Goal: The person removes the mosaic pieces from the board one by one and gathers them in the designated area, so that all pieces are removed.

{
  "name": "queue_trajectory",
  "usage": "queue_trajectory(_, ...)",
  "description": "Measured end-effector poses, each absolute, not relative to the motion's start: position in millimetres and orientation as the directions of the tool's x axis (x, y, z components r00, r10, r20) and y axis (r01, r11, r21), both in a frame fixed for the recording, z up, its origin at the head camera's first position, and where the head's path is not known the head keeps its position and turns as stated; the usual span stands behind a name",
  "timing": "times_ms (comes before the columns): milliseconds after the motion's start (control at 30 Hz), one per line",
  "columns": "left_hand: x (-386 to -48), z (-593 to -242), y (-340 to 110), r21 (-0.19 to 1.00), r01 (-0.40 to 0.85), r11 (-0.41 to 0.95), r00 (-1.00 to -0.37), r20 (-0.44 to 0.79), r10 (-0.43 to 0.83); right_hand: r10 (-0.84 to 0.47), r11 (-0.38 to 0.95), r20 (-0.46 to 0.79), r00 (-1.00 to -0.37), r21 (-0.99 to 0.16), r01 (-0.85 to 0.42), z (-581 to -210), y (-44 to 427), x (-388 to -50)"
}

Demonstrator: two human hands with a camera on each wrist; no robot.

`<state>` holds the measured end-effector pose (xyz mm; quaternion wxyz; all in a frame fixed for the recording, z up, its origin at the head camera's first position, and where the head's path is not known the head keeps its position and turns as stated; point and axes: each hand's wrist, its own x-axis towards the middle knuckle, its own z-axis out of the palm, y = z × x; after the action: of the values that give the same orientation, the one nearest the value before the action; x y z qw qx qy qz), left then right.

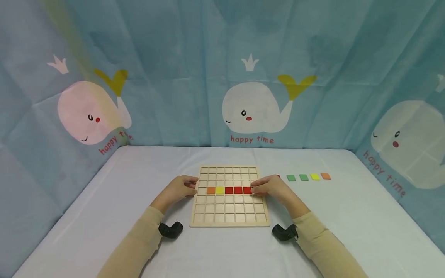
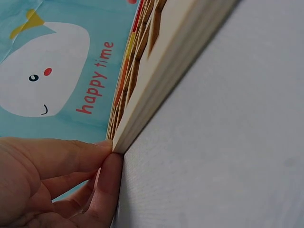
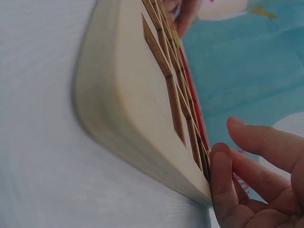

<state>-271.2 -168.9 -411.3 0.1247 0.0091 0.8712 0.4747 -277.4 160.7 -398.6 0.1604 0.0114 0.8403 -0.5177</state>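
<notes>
A wooden grid board lies on the white table, with a row of tiles across it: orange tile, yellow tile and three red tiles. My left hand pinches the board's left edge; the left wrist view shows the thumb and a finger at that rim. My right hand is over the board's right side, its fingertips beside the rightmost red tile. In the right wrist view, one fingertip touches the board's edge and another stands apart, with no tile visible between them.
Right of the board, loose tiles lie in a line: two green, one yellow, one orange, and a red one partly hidden behind my right hand. Black devices are on both wrists. A blue whale-print curtain surrounds the table.
</notes>
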Motion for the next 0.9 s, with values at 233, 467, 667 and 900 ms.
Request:
queue_trajectory(233, -269.8, -411.2, -171.1, 0.829, -0.106, 0.549, -0.968, -0.212, 0.133, -0.164, 0.447, -0.288, -0.943, -0.874, 0.189, -401.5, 158.6, -275.4)
queue_trajectory(467, -271.7, -414.2, -170.0, 0.841, -0.099, 0.532, -0.966, -0.209, 0.150, -0.154, 0.476, -0.293, -0.944, -0.859, 0.189, -402.3, 162.5, -276.6)
queue_trajectory(667, -272.8, -411.7, -169.1, 0.842, -0.109, 0.528, -0.967, -0.213, 0.140, -0.172, 0.475, -0.271, -0.947, -0.865, 0.161, -400.6, 163.7, -278.6)
queue_trajectory(900, -272.2, -411.3, -168.0, 0.833, -0.117, 0.541, -0.969, -0.216, 0.122, -0.163, 0.484, -0.267, -0.950, -0.860, 0.159, -402.2, 162.3, -277.8)
